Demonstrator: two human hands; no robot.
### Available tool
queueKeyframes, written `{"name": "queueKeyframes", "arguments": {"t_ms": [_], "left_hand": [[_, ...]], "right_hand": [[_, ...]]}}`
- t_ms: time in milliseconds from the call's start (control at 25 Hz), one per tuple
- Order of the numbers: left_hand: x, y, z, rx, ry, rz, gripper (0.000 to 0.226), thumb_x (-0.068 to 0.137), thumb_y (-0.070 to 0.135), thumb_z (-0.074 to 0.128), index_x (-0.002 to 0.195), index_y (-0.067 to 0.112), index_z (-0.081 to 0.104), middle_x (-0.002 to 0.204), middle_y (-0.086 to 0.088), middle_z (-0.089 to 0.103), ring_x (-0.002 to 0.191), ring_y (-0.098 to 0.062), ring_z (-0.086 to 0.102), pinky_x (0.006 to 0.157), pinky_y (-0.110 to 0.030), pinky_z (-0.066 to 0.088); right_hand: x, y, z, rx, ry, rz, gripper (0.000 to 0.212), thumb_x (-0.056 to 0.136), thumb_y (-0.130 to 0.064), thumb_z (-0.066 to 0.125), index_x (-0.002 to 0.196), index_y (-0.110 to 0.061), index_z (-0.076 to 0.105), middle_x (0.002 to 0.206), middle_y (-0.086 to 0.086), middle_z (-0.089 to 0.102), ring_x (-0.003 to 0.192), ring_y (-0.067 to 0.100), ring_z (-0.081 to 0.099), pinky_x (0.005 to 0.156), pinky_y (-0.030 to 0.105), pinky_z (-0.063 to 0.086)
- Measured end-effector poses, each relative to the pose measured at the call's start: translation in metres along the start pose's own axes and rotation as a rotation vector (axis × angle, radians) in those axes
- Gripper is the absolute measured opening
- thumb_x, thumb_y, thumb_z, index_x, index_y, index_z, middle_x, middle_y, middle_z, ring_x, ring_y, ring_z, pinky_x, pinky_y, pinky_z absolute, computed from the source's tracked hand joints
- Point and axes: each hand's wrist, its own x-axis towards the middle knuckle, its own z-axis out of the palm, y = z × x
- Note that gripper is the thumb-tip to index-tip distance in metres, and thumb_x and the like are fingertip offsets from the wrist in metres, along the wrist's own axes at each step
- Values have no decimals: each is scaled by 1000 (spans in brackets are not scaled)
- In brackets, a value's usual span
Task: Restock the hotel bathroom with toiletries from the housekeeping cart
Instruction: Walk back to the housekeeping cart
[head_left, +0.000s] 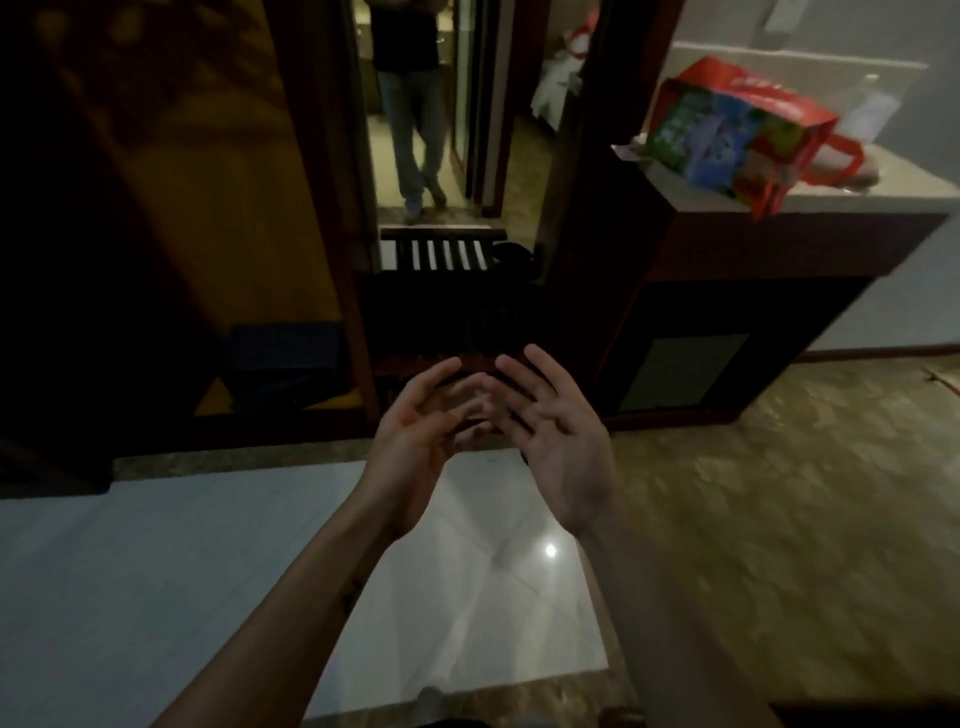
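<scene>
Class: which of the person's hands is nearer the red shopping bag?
Right. The right hand is below-left of the red shopping bag; the left hand is farther left.

We have single view only: head-worn wide-angle camera, standing height, pitched forward and down. Own forearms enter from bottom edge; left hand (415, 441) and right hand (563, 441) sit near lens at frame centre, palms up. White floor tile (156, 571) fills lower left, patterned floor (779, 519) lower right. Ahead we face open doorway (441, 156), second person's legs (415, 135) standing well beyond. Desk (857, 200) corner at upper right, red bag (753, 135) on it. Edges bend from wide lens; picture dim, blurred. No second view, so no overlap.
</scene>
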Motion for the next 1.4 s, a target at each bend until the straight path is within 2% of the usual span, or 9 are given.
{"name": "queueKeyframes", "arguments": {"t_ms": [120,240,400,680,960,1200,1400], "left_hand": [[32,23,-35,-42,87,28,46,101,-5,46,140,17,51,133,-9,68,125,-29,64,99,-41,56],[66,38,-71,-85,183,75,46,99,-8,45,139,14,53,131,-13,68,123,-32,65,99,-42,57],[114,62,-127,-110,376,153,46,99,-8,45,139,12,52,133,-15,67,124,-34,64,101,-46,55],[161,136,-209,-157,668,365,51,92,-2,54,141,12,51,134,-16,66,124,-35,63,93,-40,58],[139,189,-290,-183,935,490,49,98,-2,50,144,13,47,136,-16,65,124,-32,64,100,-44,56],[91,235,-412,-224,1054,598,48,101,-3,47,147,11,44,136,-16,64,124,-31,64,98,-40,57],[38,294,-526,-243,1140,664,48,100,-3,48,146,11,45,134,-15,66,123,-32,65,95,-39,58]], "right_hand": [[57,12,22,16,-80,52,53,96,-4,37,148,-15,44,140,10,62,130,30,59,101,39,54],[121,33,38,37,-140,127,52,98,-1,33,147,-15,45,139,11,63,129,31,60,102,40,54],[216,73,71,57,-246,276,54,95,-1,34,145,-15,47,137,11,64,128,31,61,101,42,54],[356,132,181,144,-526,533,58,88,-7,41,145,-15,47,140,14,62,129,33,59,102,45,52],[401,208,297,102,-820,708,56,91,-5,41,146,-14,46,138,12,64,128,32,60,103,42,53],[405,311,412,47,-949,788,53,94,-5,40,145,-16,48,138,11,64,129,31,60,101,40,54],[395,397,541,5,-1040,841,54,93,-4,39,145,-15,47,137,11,64,129,32,60,100,40,54]]}}
